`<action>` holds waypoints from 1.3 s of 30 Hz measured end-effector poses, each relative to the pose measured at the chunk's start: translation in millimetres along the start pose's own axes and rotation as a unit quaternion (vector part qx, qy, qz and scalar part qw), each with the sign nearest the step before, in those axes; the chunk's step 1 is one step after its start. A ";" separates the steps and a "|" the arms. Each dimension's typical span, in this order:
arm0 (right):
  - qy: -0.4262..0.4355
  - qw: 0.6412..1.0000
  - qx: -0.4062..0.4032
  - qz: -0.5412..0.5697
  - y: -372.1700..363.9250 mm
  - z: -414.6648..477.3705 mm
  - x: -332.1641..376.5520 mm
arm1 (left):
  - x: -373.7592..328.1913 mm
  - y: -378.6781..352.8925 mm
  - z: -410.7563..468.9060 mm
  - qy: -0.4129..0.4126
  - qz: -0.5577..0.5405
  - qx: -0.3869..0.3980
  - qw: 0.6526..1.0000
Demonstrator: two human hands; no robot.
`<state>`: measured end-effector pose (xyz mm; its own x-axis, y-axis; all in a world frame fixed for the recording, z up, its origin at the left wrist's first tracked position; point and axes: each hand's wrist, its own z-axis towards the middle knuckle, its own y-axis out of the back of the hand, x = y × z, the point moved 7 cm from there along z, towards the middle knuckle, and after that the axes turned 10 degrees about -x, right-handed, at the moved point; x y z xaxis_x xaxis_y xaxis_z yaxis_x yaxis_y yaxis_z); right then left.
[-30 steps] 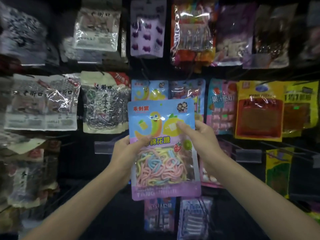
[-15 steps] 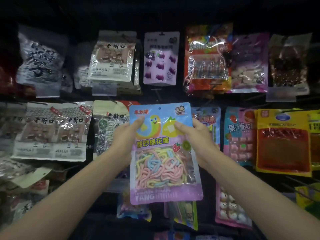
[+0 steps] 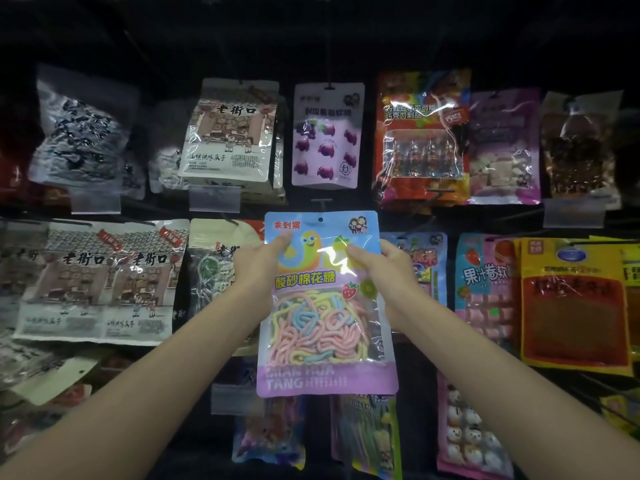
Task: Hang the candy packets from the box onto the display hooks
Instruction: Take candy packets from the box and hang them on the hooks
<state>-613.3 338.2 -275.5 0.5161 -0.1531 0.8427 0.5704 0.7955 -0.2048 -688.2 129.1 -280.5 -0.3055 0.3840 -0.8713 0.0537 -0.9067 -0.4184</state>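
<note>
Item 1, display wall (image 3: 166,210): rows of hung packets. I see more of its upper row than a second ago.
Item 2, candy packet (image 3: 322,327): upright before the middle row, raised since then, top edge now above the matching packet (image 3: 428,261) behind.
Items 3–4, left hand (image 3: 258,271), right hand (image 3: 384,268): fingers pinching its upper sides, shifted higher.
Item 5, hang hole (image 3: 320,219): unthreaded. I judge hooking comes next.
</note>
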 end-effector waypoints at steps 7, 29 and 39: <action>-0.010 1.000 -0.005 0.003 -3.8 0.2 -2.6 | 1.1 2.0 3.8 0.010 0.000 -0.005 1.000; -0.025 0.998 -0.002 -0.063 13.0 -21.7 -16.5 | 15.2 21.0 -28.6 -0.051 0.116 0.103 0.987; 0.113 0.966 0.080 -0.218 31.2 -84.3 -38.8 | 46.9 52.1 -73.0 -0.234 0.201 0.130 0.942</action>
<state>-561.6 319.6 -356.6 0.3859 -0.6034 0.6978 0.6685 0.7042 0.2392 -630.3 112.6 -361.9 -0.6994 -0.0632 -0.7119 0.0386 -0.9980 0.0506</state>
